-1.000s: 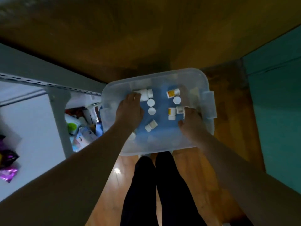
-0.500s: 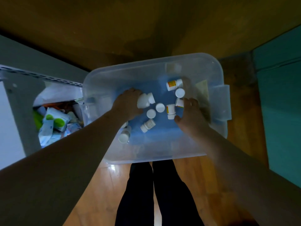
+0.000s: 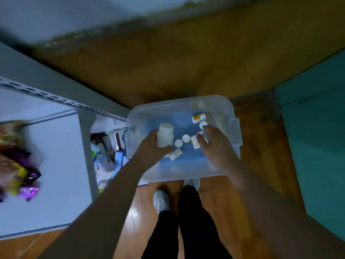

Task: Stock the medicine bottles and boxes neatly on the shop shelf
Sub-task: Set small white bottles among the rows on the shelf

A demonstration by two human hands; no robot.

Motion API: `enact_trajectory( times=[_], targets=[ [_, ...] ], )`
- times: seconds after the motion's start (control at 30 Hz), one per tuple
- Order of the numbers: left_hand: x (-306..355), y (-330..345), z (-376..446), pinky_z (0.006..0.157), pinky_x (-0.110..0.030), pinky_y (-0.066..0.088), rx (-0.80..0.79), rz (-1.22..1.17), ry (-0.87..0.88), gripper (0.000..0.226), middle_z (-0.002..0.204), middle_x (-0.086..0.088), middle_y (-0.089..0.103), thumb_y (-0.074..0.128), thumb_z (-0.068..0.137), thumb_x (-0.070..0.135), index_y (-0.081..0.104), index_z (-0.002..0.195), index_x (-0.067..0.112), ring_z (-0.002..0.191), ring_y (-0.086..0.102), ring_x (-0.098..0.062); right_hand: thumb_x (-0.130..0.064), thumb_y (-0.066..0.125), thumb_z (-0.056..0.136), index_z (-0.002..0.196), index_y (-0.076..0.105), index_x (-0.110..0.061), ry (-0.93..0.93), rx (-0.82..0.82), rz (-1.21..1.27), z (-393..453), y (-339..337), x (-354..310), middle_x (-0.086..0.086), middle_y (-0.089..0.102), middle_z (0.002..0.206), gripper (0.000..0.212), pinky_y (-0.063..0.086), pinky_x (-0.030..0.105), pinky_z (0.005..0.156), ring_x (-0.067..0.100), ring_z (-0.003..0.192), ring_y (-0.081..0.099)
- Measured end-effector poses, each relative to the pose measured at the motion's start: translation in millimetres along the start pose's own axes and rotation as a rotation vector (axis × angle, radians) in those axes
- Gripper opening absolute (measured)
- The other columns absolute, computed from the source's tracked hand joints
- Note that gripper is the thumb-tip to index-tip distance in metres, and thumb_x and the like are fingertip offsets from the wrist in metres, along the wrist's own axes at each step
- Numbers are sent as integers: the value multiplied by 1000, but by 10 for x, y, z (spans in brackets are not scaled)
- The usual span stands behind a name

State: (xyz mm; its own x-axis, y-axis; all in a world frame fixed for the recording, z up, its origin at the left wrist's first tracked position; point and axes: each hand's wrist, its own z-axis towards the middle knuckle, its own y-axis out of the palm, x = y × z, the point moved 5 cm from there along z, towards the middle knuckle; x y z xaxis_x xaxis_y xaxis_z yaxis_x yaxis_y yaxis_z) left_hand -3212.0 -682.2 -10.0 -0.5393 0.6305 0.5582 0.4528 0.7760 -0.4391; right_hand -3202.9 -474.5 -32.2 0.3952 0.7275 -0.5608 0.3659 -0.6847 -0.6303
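White bottle in curled left grip; right grip spread over tub.

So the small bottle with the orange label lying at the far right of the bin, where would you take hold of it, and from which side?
Grip the orange-labelled bottle across its body, coming from above. It lies on its side on the floor of the clear plastic bin, cap pointing right, so the round sides face up and are free. An upright white bottle stands close at its near side, so pinching end to end looks tighter. The right hand is nearest.

bare forearms with no sleeves in view, black trousers, and pale grey shoes on both feet.
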Motion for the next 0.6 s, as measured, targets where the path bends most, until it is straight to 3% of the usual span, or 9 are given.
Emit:
enact_trajectory(
  times=[0.1, 0.23, 0.3, 0.4, 0.6],
  targets=[
    [151, -63, -513, 78, -24, 39, 36, -56, 8, 46, 111, -1, 59, 76, 84, 21, 52, 122, 12, 96, 55, -14, -36, 49, 101, 134, 54, -13, -45, 75, 107, -319, -331, -398, 9, 62, 127, 40, 44, 32, 97, 24, 116, 58],
    [315, -302, -1163, 76, -23, 43, 117, -181, 50, 48, 113, 2, 61, 76, 84, 29, 52, 124, 18, 96, 58, -12, -38, 48, 101, 142, 47, -15, -112, 99, 125, -766, -661, -859, 5, 53, 142, 47, 42, 37, 108, 21, 127, 51],
    [314, -452, -1431, 74, -23, 48, 163, -240, 87, 45, 115, 0, 64, 77, 84, 29, 54, 121, 20, 94, 61, -11, -35, 52, 100, 142, 46, -12, -141, 126, 102, -950, -710, -1008, 8, 51, 142, 49, 40, 35, 107, 24, 127, 50],
    [155, -623, -1661, 83, -34, 54, 239, -284, 100, 38, 114, -1, 65, 77, 84, 28, 53, 114, 23, 96, 62, -15, -30, 58, 97, 142, 46, -9, -185, 130, 23, -1049, -569, -1053, 11, 52, 140, 50, 40, 36, 103, 27, 126, 51],
    [-459, -672, -1585, 77, -27, 49, 336, -258, 1, 49, 109, 2, 62, 77, 83, 29, 52, 123, 18, 97, 62, -17, -20, 65, 91, 136, 49, -3, -90, -92, -110, -722, 160, -573, 20, 56, 130, 51, 39, 37, 101, 35, 122, 53]
  ],
)
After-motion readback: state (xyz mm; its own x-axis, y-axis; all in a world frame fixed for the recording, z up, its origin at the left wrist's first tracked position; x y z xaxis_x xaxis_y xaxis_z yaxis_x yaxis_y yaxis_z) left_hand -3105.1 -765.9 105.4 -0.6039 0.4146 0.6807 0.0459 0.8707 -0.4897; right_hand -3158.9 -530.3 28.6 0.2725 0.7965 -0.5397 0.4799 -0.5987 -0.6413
